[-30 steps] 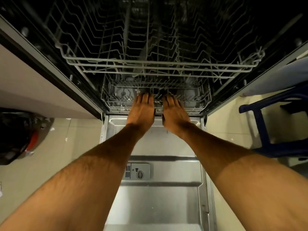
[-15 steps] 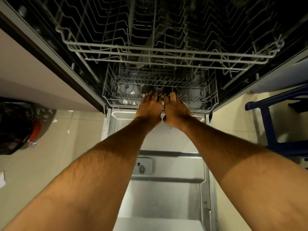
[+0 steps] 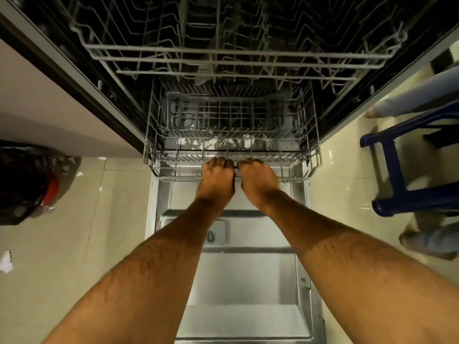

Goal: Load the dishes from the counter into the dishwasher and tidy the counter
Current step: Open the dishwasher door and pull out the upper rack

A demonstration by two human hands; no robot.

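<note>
The dishwasher stands open, its steel door [image 3: 243,289] folded flat below me. The lower wire rack [image 3: 313,157] is drawn partly out over the door's hinge end. My left hand [image 3: 215,181] and my right hand [image 3: 257,181] sit side by side on the middle of the rack's front rail, with fingers curled over the wire. A grey cutlery basket [image 3: 223,112] lies deeper in the lower rack. The upper rack [image 3: 233,54] hangs above, inside the tub. No dishes show in either rack.
A blue plastic stool [image 3: 397,175] stands on the tiled floor at the right, and another person's legs [image 3: 422,95] are beside it. A dark bin bag with a red rim [image 3: 27,184] sits at the left, below the pale cabinet front. Paper scraps [image 3: 6,260] lie on the floor.
Both hands curled over the lower rack's front rail and the rack slid outward towards me. My view dropped closer to the dishwasher.
</note>
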